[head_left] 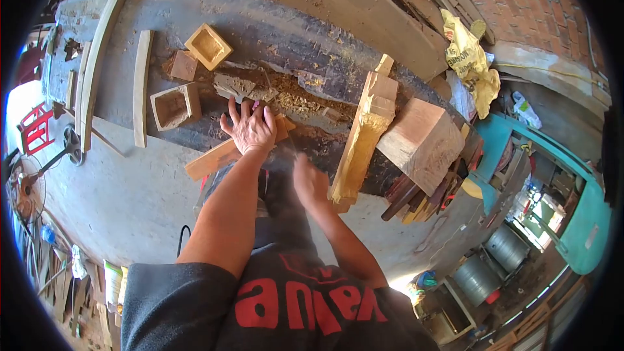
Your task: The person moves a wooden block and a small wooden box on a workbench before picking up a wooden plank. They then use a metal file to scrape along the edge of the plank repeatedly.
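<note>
Wooden board (218,159): lay slantwise at the near edge of the workbench (227,10), partly hidden by the left hand (250,131) and forearm. Left hand palm down on the board's far part, fingers spread and reaching past it. Right hand (312,185) just right of the board, motion-blurred, fingers curled; a thin streak showed by them, but could not tell what, if anything, they pinched. Beyond the board, to its left: hollow square box (193,99), then small flat block (184,65) beside yellowish box (208,47). Shavings (289,99) beyond the board. Well right of it: rough-faced post (367,140), then large block (416,140), its underside out of sight.
</note>
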### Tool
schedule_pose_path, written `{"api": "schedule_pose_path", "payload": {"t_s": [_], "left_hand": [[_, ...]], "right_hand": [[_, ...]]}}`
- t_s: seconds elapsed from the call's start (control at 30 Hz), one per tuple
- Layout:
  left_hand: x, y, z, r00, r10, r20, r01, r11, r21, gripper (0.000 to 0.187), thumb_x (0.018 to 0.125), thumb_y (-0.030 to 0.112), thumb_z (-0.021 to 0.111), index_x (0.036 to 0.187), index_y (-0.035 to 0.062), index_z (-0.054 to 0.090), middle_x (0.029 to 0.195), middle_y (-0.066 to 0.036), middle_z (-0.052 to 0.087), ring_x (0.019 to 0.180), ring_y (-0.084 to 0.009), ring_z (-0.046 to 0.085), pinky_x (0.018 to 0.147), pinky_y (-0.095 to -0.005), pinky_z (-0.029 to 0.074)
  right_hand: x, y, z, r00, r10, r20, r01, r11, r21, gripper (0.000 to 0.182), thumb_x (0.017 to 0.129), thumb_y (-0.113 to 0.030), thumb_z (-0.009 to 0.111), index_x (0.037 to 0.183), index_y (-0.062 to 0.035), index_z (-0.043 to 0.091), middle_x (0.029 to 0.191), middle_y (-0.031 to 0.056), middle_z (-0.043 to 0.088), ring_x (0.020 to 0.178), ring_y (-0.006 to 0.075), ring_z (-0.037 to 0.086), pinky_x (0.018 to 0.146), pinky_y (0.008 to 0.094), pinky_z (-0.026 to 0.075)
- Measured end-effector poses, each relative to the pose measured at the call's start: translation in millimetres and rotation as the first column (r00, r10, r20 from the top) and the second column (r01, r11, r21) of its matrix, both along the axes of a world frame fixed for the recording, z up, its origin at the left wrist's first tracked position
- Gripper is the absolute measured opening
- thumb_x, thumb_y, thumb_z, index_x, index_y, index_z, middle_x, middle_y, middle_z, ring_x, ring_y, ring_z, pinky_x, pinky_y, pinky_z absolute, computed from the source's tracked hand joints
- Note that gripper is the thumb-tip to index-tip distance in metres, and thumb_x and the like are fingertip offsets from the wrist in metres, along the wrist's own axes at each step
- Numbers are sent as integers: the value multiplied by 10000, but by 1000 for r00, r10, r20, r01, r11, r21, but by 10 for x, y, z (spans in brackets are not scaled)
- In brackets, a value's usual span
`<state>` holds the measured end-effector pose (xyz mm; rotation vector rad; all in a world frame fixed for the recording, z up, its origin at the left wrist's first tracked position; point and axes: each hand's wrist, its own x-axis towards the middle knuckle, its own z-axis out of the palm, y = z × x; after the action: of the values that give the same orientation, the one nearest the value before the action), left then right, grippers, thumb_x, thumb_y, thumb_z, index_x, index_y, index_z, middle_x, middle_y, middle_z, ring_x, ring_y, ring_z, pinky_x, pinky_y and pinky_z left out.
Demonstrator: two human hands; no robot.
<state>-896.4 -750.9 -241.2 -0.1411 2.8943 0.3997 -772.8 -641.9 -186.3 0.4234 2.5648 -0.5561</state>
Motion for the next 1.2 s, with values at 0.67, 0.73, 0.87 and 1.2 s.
{"api": "schedule_pose_path", "payload": {"t_s": [0.67,0.73,0.87,1.2], "left_hand": [[-14,6,49,1000,-29,-9,28,998,-57,336,937,371,448,988,195,730,1198,-29,588,1396,-317,287,1068,-591,162],[-17,3,77,999,-37,30,39,997,-65,311,925,360,468,1022,208,721,1189,-24,584,1394,-312,291,1066,-602,163],[-23,9,74,999,-27,34,29,998,-63,317,926,360,466,1031,205,722,1182,-18,590,1396,-314,293,1068,-600,164],[-16,19,40,1000,-20,18,21,997,-68,317,923,357,468,1017,208,732,1187,-8,594,1401,-307,290,1074,-603,155]], "right_hand": [[-337,-27,-268,992,83,-91,-81,996,22,69,934,-132,486,917,-65,480,671,161,649,630,341,689,535,460,549],[-201,7,-164,991,76,-108,-73,997,39,70,935,-132,480,918,-64,480,664,158,648,627,341,689,538,462,551],[136,109,20,993,114,-7,-114,993,29,96,939,-139,488,930,-45,469,711,187,663,655,374,681,574,478,545],[334,118,20,1000,20,-7,-20,999,-39,164,975,-222,481,972,-59,481,741,207,660,676,412,663,598,541,517]]}}
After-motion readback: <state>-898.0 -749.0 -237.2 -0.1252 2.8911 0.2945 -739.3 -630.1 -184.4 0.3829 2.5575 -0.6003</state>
